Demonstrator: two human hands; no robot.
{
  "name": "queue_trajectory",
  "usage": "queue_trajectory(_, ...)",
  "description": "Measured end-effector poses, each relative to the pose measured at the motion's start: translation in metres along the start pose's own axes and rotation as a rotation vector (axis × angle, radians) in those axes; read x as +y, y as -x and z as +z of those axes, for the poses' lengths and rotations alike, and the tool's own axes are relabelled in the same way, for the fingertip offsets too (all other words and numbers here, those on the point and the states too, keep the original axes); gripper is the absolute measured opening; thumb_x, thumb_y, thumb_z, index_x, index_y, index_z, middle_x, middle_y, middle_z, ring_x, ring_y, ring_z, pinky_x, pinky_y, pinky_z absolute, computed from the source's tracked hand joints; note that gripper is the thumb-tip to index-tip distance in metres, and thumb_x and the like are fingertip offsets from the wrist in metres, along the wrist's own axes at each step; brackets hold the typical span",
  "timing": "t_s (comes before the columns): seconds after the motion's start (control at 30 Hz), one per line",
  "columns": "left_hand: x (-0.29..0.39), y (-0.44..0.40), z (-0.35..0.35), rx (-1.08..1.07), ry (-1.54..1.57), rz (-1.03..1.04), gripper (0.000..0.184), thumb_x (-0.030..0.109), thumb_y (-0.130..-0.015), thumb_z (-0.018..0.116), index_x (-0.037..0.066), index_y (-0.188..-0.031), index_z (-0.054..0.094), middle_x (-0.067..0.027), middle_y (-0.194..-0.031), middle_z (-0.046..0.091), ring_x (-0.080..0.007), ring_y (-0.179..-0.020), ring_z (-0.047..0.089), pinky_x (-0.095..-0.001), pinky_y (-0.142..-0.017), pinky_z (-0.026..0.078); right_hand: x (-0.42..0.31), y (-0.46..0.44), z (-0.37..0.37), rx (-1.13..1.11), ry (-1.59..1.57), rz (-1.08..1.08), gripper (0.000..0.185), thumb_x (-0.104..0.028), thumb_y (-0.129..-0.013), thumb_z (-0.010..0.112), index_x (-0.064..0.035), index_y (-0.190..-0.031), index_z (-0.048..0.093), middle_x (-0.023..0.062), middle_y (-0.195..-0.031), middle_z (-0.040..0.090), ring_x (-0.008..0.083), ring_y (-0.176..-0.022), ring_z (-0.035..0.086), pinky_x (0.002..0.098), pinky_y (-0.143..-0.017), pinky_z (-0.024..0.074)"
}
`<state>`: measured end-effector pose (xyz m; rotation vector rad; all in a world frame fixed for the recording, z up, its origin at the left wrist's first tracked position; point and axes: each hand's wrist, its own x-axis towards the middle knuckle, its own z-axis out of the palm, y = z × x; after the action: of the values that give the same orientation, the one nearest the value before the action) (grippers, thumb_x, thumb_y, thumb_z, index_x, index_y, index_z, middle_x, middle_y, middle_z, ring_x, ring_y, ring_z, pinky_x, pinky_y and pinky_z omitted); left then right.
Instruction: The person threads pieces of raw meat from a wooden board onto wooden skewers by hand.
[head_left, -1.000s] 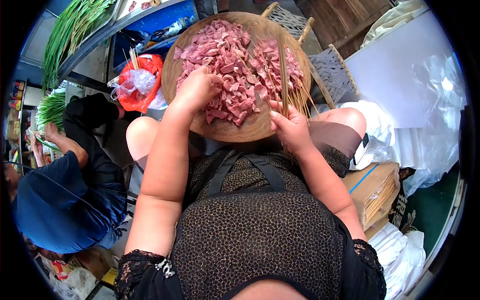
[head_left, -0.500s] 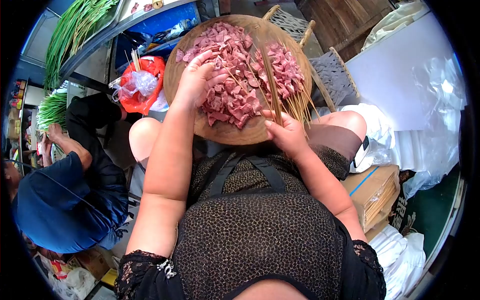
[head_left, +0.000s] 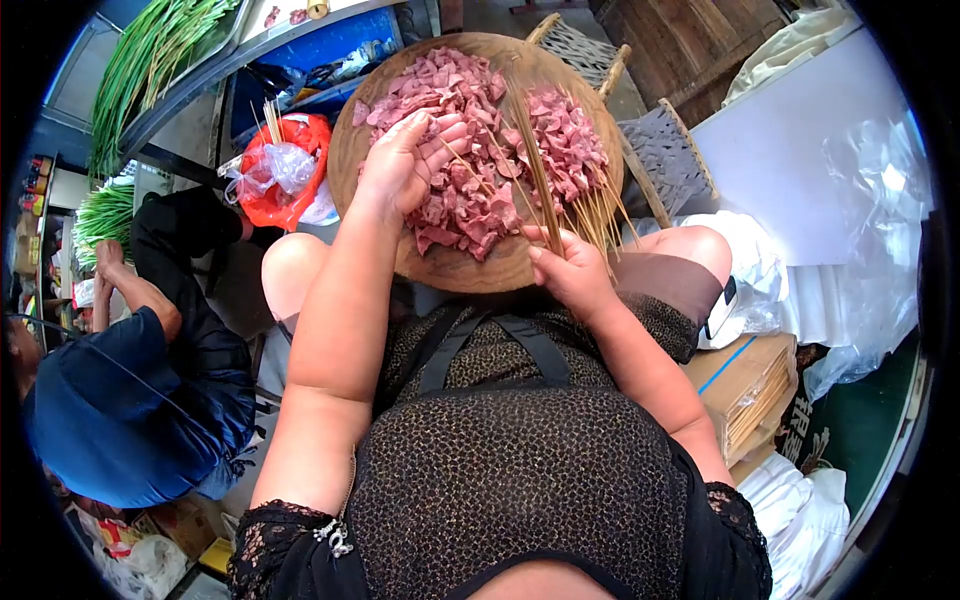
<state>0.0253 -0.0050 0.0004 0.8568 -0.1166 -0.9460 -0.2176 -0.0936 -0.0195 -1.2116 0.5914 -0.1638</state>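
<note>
Right hand (head_left: 572,272) fingers clamp a bundle of thin sticks (head_left: 532,170) at the near rim of a round wooden board (head_left: 440,268); left hand (head_left: 405,165) fingers lie slightly apart, palm up, over sliced meat (head_left: 450,85), beyond them a woven seat (head_left: 580,52).

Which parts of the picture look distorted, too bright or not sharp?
Head view: black, rounded borders and stretched edges; pale glare on the white board and bright highlights on the clear plastic; the upper ends of the thin sticks in the right hand look faint and soft.
</note>
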Motion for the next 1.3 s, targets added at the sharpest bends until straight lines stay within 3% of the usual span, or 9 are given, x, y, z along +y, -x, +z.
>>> queue_trajectory(0.23, -0.004, -0.003, -0.002, -0.027, 0.037, 0.019, 0.026, 0.016, -0.092, 0.046, -0.003, -0.110, 0.047, -0.0194, -0.106, 0.057, -0.0295, -0.098, 0.059, -0.0405, -0.085, 0.051, -0.002, 0.002, 0.001, 0.012, -0.061, -0.031, 0.028, -0.006, -0.086, 0.055, -0.0011, -0.114, 0.054, -0.0046, -0.070, 0.051, 0.0032, -0.058, 0.046, 0.0176, -0.055, 0.0388)
queue_trajectory(0.63, -0.003, 0.001, 0.004, -0.150, -0.021, 0.035, 0.025, 0.014, -0.090, 0.052, 0.001, -0.111, 0.051, -0.0154, -0.103, 0.061, -0.0246, -0.096, 0.061, -0.0360, -0.085, 0.051, -0.011, 0.004, -0.006, 0.020, -0.020, -0.004, 0.028, -0.006, -0.086, 0.055, -0.0015, -0.113, 0.055, -0.0051, -0.071, 0.052, 0.0032, -0.059, 0.046, 0.0174, -0.055, 0.0389)
queue_trajectory(0.83, -0.002, 0.006, 0.008, -0.129, -0.007, -0.006, 0.024, 0.014, -0.089, 0.054, 0.002, -0.110, 0.051, -0.0147, -0.105, 0.060, -0.0236, -0.096, 0.061, -0.0336, -0.083, 0.051, -0.010, 0.007, -0.009, 0.034, 0.093, -0.081, 0.028, -0.005, -0.086, 0.055, -0.0018, -0.114, 0.056, -0.0065, -0.073, 0.051, 0.0022, -0.061, 0.044, 0.0168, -0.056, 0.0383)
queue_trajectory(0.87, -0.002, 0.007, 0.009, -0.147, 0.011, -0.011, 0.026, 0.014, -0.091, 0.050, 0.001, -0.114, 0.047, -0.0169, -0.108, 0.059, -0.0260, -0.100, 0.059, -0.0375, -0.088, 0.050, -0.005, 0.007, -0.010, 0.032, 0.094, -0.118, 0.028, -0.005, -0.086, 0.055, -0.0019, -0.114, 0.056, -0.0070, -0.074, 0.051, 0.0021, -0.061, 0.044, 0.0169, -0.057, 0.0381)
queue_trajectory(1.0, -0.003, 0.014, 0.016, -0.159, 0.041, -0.015, 0.026, 0.014, -0.091, 0.049, 0.002, -0.114, 0.047, -0.0169, -0.108, 0.059, -0.0255, -0.100, 0.059, -0.0370, -0.088, 0.050, 0.010, 0.001, -0.012, 0.037, 0.086, -0.202, 0.027, -0.006, -0.087, 0.055, -0.0024, -0.114, 0.056, -0.0066, -0.072, 0.050, 0.0028, -0.060, 0.043, 0.0178, -0.057, 0.0382)
queue_trajectory(1.3, 0.002, 0.017, 0.022, -0.201, 0.029, -0.073, 0.027, 0.020, -0.091, 0.050, 0.004, -0.113, 0.049, -0.0164, -0.114, 0.057, -0.0262, -0.103, 0.058, -0.0398, -0.087, 0.050, 0.002, 0.000, -0.008, 0.024, 0.051, -0.167, 0.028, -0.007, -0.088, 0.054, -0.0018, -0.115, 0.055, -0.0054, -0.071, 0.049, 0.0032, -0.060, 0.044, 0.0176, -0.056, 0.0379)
